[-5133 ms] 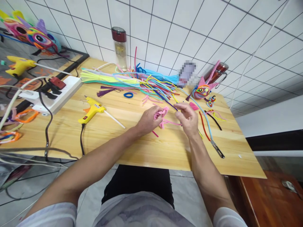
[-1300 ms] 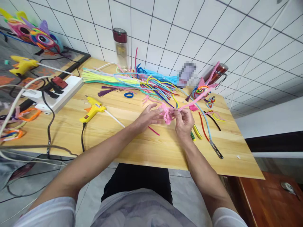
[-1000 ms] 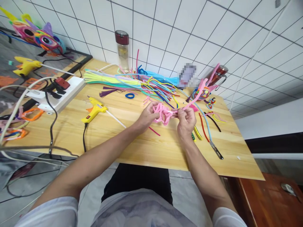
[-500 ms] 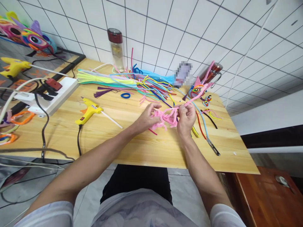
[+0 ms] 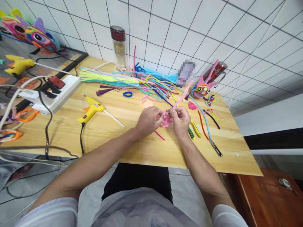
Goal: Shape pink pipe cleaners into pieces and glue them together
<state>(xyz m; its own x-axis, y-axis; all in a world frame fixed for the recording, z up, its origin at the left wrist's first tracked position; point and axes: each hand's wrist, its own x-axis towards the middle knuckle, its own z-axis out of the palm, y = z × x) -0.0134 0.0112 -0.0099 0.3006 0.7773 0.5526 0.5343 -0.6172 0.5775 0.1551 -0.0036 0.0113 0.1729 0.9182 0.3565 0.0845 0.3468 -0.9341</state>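
Observation:
Both of my hands are together over the middle of the wooden table, closed on a pink pipe-cleaner piece [image 5: 167, 121]. My left hand [image 5: 149, 119] wraps its left side, the knuckles turned up and hiding part of it. On the right side my right hand [image 5: 181, 120] pinches it between thumb and fingers. A pink strip [image 5: 183, 94] rises from the pinch toward the upper right. Just beyond my right hand lies a small pink woven piece [image 5: 192, 105]. A dark pink stem [image 5: 159, 135] lies below my left hand.
Pipe-cleaner bundles [image 5: 109, 78] lie along the back, near a glass bottle [image 5: 119, 50]. A yellow glue gun [image 5: 91, 110] and power strip [image 5: 62, 94] are left. Pliers [image 5: 191, 133], a colourful fish figure [image 5: 200, 90] and a metal tool [image 5: 216, 148] are right.
My left hand has turned over and closed in nearer my right hand, covering more of the pink piece. The pink strip has swung. The small woven piece and green plier handle now show.

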